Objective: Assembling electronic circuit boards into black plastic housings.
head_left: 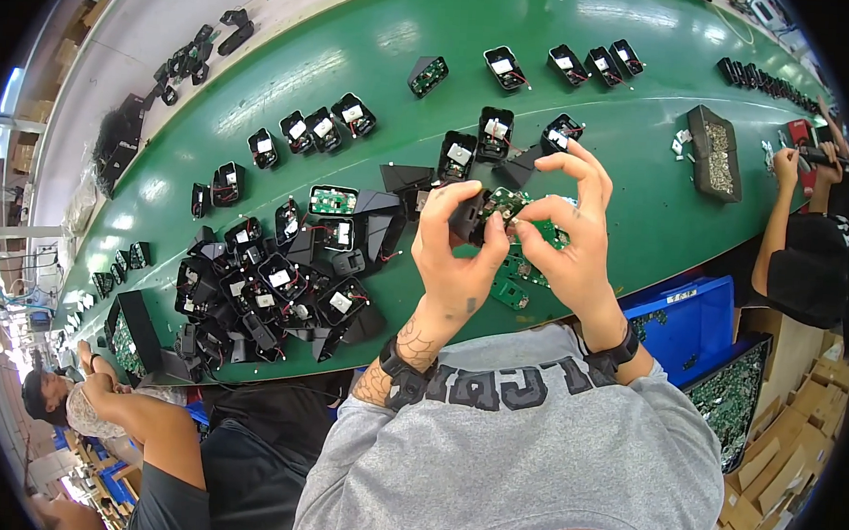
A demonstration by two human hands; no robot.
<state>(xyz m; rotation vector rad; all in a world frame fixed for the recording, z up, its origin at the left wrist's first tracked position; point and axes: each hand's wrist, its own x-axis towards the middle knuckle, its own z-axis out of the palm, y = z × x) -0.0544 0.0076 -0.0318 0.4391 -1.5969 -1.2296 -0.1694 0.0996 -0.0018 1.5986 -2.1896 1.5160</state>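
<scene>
In front of my chest, my left hand (458, 257) is closed around a small black plastic housing (466, 221), thumb and index finger at its sides. A green circuit board (505, 202) sits at the housing's open side, tilted. My right hand (575, 239) pinches at the board's edge with thumb and index finger, its other fingers raised. Any small wire or plug between those fingertips is too small to make out. Below my hands, several loose green circuit boards (511, 291) lie on the green table (402, 153).
To the left is a heap of black housings (260, 290) with red wires. More housings (353, 115) stand in rows farther back. A dark bin of small metal parts (716, 156) is at right, a blue crate (690, 322) beside me. Co-workers sit at both sides.
</scene>
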